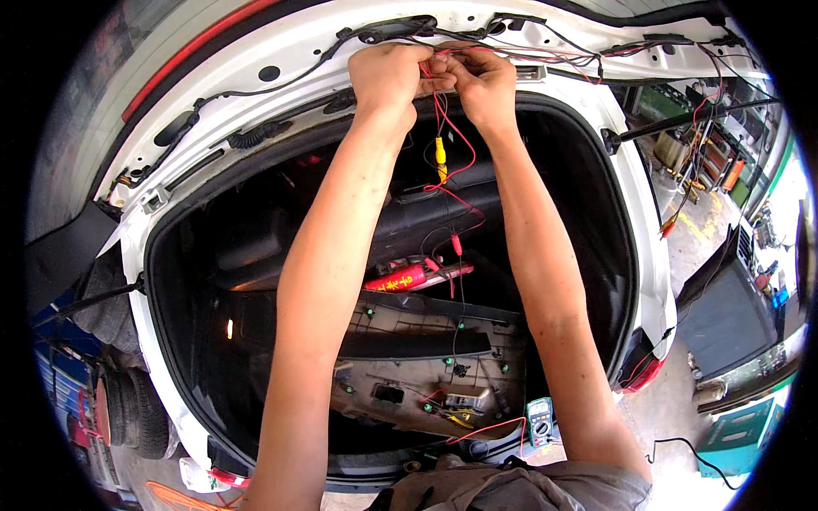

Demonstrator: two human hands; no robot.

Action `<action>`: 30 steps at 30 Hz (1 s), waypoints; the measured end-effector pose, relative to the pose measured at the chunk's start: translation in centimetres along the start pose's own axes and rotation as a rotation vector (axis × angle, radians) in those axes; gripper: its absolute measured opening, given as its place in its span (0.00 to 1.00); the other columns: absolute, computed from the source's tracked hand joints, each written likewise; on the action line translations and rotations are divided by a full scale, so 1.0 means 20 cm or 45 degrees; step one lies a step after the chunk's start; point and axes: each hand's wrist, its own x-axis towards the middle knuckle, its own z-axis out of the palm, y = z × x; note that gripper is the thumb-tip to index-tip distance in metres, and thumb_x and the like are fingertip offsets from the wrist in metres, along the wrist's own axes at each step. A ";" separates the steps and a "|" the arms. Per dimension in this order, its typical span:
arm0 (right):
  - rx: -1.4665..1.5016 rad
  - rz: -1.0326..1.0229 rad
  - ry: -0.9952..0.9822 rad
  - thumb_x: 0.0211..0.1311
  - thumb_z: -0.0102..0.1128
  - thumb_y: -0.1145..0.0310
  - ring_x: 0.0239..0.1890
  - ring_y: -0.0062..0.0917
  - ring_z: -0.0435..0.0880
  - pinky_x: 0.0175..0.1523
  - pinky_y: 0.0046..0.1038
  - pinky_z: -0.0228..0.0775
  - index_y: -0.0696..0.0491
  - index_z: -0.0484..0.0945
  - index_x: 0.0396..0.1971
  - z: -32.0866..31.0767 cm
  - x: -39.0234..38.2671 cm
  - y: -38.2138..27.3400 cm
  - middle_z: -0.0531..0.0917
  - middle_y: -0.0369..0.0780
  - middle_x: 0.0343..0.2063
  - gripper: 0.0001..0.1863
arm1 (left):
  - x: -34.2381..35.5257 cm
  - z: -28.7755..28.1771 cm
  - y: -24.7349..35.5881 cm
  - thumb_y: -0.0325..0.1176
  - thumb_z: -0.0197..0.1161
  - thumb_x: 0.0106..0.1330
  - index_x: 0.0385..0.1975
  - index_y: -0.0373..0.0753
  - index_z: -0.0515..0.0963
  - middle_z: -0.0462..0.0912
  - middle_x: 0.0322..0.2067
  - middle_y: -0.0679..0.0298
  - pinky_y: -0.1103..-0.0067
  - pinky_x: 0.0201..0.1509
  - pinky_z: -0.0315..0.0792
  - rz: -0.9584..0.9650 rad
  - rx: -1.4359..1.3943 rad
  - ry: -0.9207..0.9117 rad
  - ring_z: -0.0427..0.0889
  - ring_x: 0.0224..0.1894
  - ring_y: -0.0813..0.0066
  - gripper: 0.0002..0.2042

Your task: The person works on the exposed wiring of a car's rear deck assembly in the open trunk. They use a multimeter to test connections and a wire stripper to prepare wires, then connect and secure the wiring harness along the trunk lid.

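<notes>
Both my arms reach up to the inside of the raised white tailgate (pixel 290 53). My left hand (pixel 383 78) is closed, its fingertips pinching thin red and dark wires (pixel 438 104). Against it, my right hand (pixel 487 83) also pinches these wires; the exact join is hidden by the fingers. Below the hands the wires hang loose into the trunk. Yellow plugs (pixel 440 152) are joined along the hanging cable, and a red plug (pixel 457 245) dangles lower down. More wires run along the tailgate to the right.
In the trunk lie a trim panel (pixel 409 375) with green clips and a red object (pixel 405 279). A multimeter (pixel 539 422) with a red lead sits at the trunk's near edge. Gas struts (pixel 682 121) flank the opening. Tyres (pixel 145 413) stand left; a teal box (pixel 740 436) is at right.
</notes>
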 end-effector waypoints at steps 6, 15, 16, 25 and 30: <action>-0.040 0.016 0.087 0.61 0.65 0.76 0.27 0.14 0.81 0.32 0.18 0.71 0.64 0.84 0.35 0.05 -0.02 -0.01 0.86 0.38 0.27 0.06 | 0.00 -0.08 0.03 0.25 0.62 0.64 0.39 0.22 0.79 0.84 0.30 0.52 0.76 0.28 0.80 -0.062 0.118 -0.112 0.86 0.29 0.63 0.10; -0.037 0.032 0.149 0.57 0.68 0.73 0.23 0.15 0.78 0.29 0.22 0.69 0.62 0.85 0.33 0.07 0.00 0.00 0.86 0.40 0.22 0.08 | -0.03 -0.13 -0.02 0.28 0.65 0.63 0.39 0.28 0.82 0.87 0.31 0.56 0.81 0.25 0.72 0.023 0.422 -0.071 0.85 0.28 0.71 0.10; -0.022 0.068 0.146 0.56 0.68 0.73 0.23 0.15 0.77 0.29 0.21 0.68 0.63 0.85 0.33 0.06 0.00 0.00 0.86 0.39 0.22 0.08 | -0.03 -0.12 -0.02 0.28 0.65 0.62 0.39 0.28 0.82 0.87 0.30 0.56 0.81 0.25 0.73 0.034 0.399 -0.059 0.85 0.28 0.71 0.10; -0.168 0.133 0.129 0.56 0.68 0.70 0.21 0.13 0.75 0.27 0.22 0.66 0.61 0.86 0.33 0.06 -0.07 -0.04 0.84 0.38 0.19 0.10 | -0.01 -0.11 -0.04 0.26 0.64 0.61 0.38 0.28 0.83 0.86 0.29 0.55 0.81 0.24 0.72 0.112 0.373 -0.015 0.84 0.25 0.71 0.09; -0.489 -0.049 0.163 0.55 0.68 0.66 0.19 0.21 0.81 0.28 0.25 0.71 0.56 0.87 0.32 0.07 -0.11 -0.11 0.84 0.40 0.18 0.09 | 0.00 -0.12 -0.04 0.25 0.64 0.61 0.35 0.28 0.85 0.86 0.27 0.58 0.81 0.23 0.72 0.230 0.524 -0.017 0.82 0.25 0.74 0.07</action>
